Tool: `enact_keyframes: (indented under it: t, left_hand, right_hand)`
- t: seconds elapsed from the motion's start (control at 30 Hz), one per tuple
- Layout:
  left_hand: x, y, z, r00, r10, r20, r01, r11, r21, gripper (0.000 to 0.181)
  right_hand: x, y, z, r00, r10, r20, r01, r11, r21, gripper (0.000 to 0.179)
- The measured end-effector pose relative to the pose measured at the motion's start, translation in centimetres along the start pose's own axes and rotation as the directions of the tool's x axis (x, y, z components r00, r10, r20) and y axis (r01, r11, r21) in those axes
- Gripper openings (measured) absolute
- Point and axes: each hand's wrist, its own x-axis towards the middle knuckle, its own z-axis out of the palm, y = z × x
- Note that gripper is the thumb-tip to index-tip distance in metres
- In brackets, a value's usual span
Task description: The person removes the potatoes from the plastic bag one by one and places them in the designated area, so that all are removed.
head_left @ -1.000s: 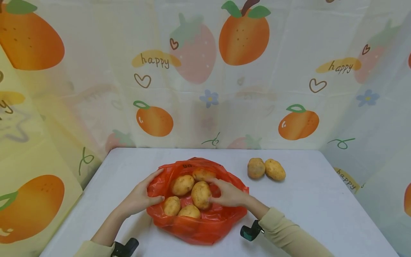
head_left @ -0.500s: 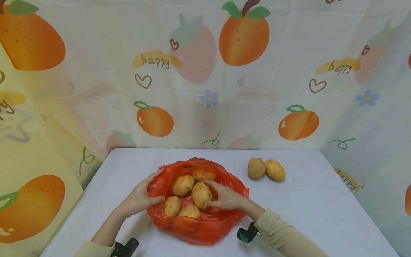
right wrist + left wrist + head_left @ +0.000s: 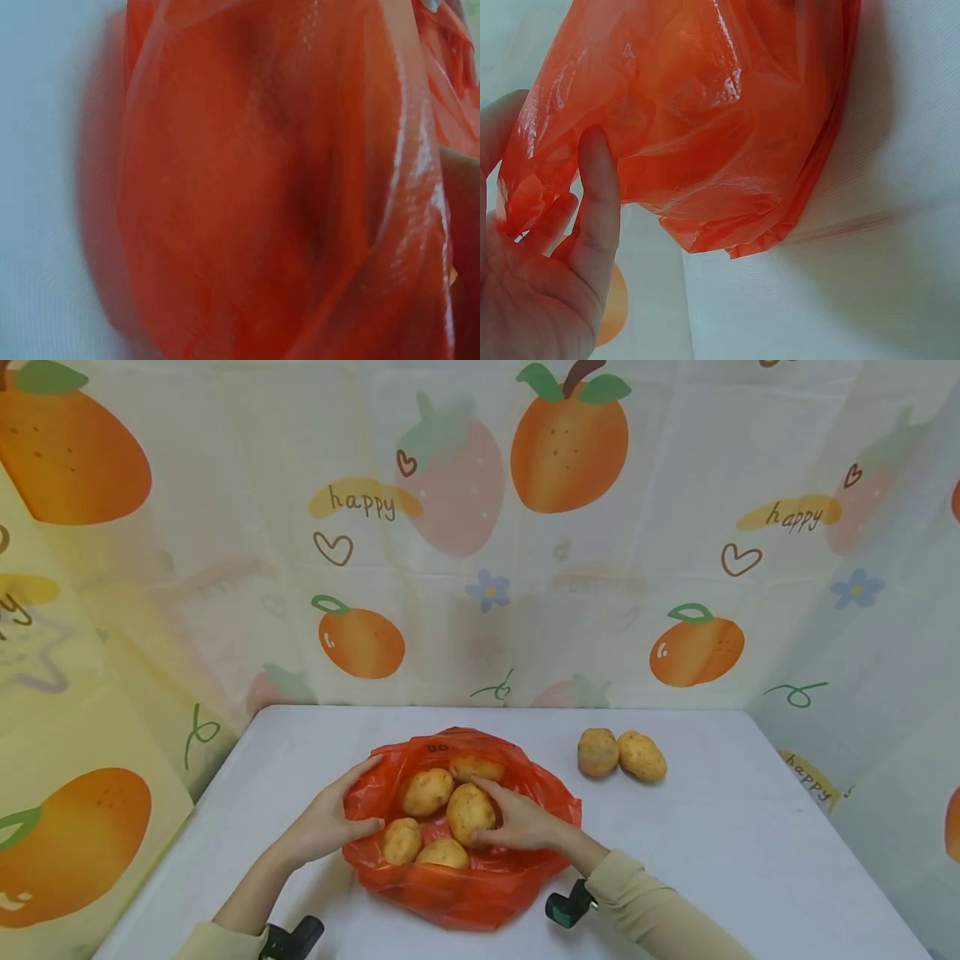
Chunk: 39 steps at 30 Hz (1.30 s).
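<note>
An open red plastic bag (image 3: 480, 893) with several potatoes inside sits on the white table. My left hand (image 3: 330, 820) holds the bag's left rim in the head view, the thumb reaching over the edge inside. In the left wrist view, fingers (image 3: 598, 187) lie against the outside of the red plastic. My right hand (image 3: 525, 820) reaches in from the right, with thumb and fingers around the right side of a large potato (image 3: 468, 814) near the middle. Other potatoes, such as one at the left (image 3: 427, 792), lie close by. Red plastic fills most of the right wrist view, hiding the right fingertips.
Two more potatoes, a darker one (image 3: 598, 753) and a yellower one (image 3: 642, 757), lie side by side at the back right of the table (image 3: 720, 843). A fruit-printed curtain (image 3: 480, 610) stands behind the table and along its sides.
My right hand has slid slightly left, its thumb and fingers coming further around the large potato. The left hand, the bag and the potatoes look the same.
</note>
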Motion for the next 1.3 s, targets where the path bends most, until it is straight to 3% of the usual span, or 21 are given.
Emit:
enact_keyframes:
  t: [0.6,1.3]
  left_hand:
    - [-0.3,0.4,0.0,1.0,0.023,0.017,-0.024,1.0,0.005,0.081]
    - [-0.1,0.1,0.1,1.0,-0.018,-0.002,0.018,1.0,-0.011,0.082]
  right_hand:
    - [0.1,0.3,0.3,0.999,-0.031,-0.02,0.031,0.999,0.005,0.082]
    - [-0.8,0.2,-0.5,1.0,-0.024,0.005,0.024,0.996,0.086,0.079]
